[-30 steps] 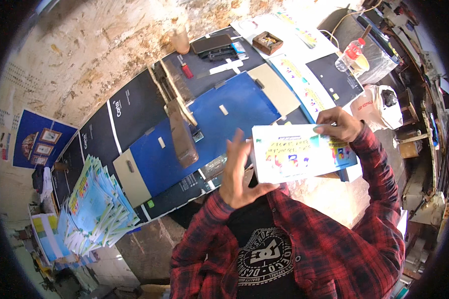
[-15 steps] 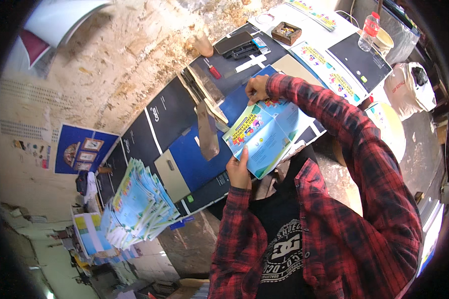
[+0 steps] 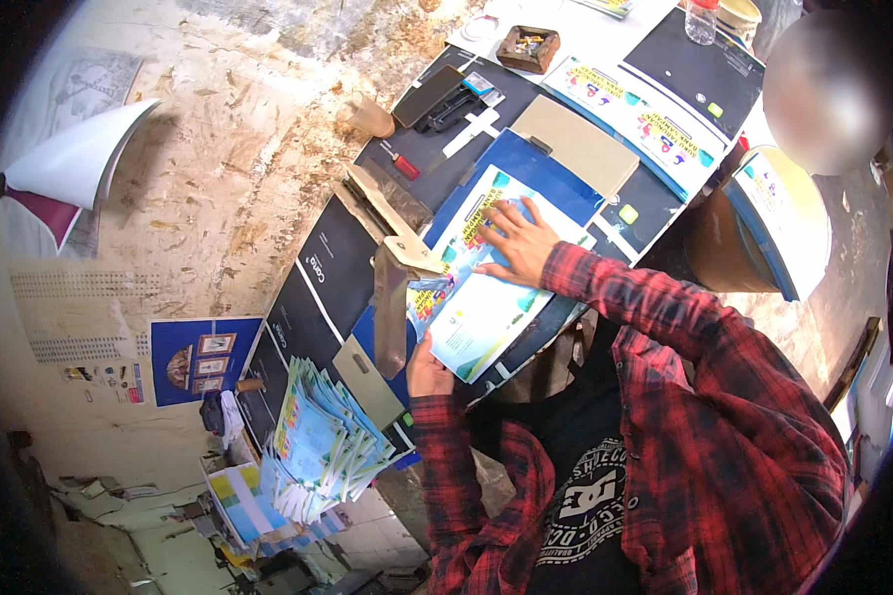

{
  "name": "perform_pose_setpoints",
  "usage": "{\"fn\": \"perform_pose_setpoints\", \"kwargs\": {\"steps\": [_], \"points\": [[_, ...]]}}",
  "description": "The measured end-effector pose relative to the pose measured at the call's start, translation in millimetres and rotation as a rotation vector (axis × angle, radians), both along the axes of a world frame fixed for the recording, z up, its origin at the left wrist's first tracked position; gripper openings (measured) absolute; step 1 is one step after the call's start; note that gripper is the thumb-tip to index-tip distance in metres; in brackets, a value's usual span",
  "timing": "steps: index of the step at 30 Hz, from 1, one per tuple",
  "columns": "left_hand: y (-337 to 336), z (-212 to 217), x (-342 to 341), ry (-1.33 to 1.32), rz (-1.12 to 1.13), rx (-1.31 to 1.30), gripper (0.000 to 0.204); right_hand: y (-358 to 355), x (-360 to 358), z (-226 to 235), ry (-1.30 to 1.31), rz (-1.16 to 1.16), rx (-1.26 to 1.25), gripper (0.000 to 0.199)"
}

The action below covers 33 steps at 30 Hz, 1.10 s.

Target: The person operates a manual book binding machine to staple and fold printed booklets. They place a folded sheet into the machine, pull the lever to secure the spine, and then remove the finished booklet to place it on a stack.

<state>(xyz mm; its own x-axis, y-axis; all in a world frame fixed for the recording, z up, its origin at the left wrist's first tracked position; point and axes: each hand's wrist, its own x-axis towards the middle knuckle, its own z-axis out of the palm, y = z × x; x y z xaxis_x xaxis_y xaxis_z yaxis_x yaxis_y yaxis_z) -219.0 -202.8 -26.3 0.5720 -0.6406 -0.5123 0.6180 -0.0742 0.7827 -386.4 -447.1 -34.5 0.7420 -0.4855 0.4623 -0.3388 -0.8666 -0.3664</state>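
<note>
A printed colour sheet [image 3: 481,322], blue, white and yellow with a crease across it, lies on a blue board [image 3: 556,178] on the worktable. My right hand [image 3: 521,243] rests on it with fingers spread flat. At its near-left corner, my left hand [image 3: 429,371] pinches the edge with the thumb on top; the fingers below are partly hidden. The sheet's left edge reaches under a brown arm [image 3: 391,312] of a wooden fixture [image 3: 412,256] fixed at the table's far side.
A fanned stack of folded booklets [image 3: 322,436] stands at the left. Toward the far right lie more printed sheets [image 3: 645,119] and a wooden ashtray box [image 3: 528,48]. A red-handled screwdriver [image 3: 402,164] and a phone [image 3: 435,94] are near the wall. A round bin [image 3: 724,243] stands at right.
My right hand has gone from a closed hold at the sheet's far edge to lying spread on it. The sheet now lies flatter, its left side under the brown arm. The view has shifted.
</note>
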Motion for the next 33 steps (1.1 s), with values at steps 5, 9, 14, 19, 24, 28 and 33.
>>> {"fn": "perform_pose_setpoints", "kwargs": {"steps": [5, 9, 14, 19, 24, 28, 33], "points": [[-12.8, 17.1, 14.8, 0.013, 0.047, 0.237, 0.041, -18.4, 3.7, 2.8, 0.08, -0.013, 0.071, 0.067], [-59.9, 10.9, 0.4, 0.033, 0.027, 0.24, 0.039, -43.9, -11.5, 2.5, 0.23, -0.17, 0.051, 0.069], [-57.7, 15.9, 9.6, 0.056, 0.015, 0.217, 0.04, -30.4, 0.0, 4.0, 0.181, -0.228, 0.048, 0.071], [-35.8, 28.8, 30.2, 0.025, 0.054, 0.292, 0.038, -11.4, 19.8, -0.4, 0.157, -0.146, 0.103, 0.069], [-55.1, 20.3, 18.6, 0.032, 0.039, 0.258, 0.035, -30.9, 8.6, -6.2, 0.083, -0.167, 0.064, 0.068], [-72.3, 6.7, 11.9, 0.044, 0.05, 0.246, 0.035, -46.6, -5.4, -0.8, 0.165, -0.2, 0.092, 0.074], [-51.8, 17.1, 16.1, 0.026, 0.052, 0.238, 0.039, -25.0, 12.5, -1.9, 0.158, -0.181, 0.067, 0.081]]}}
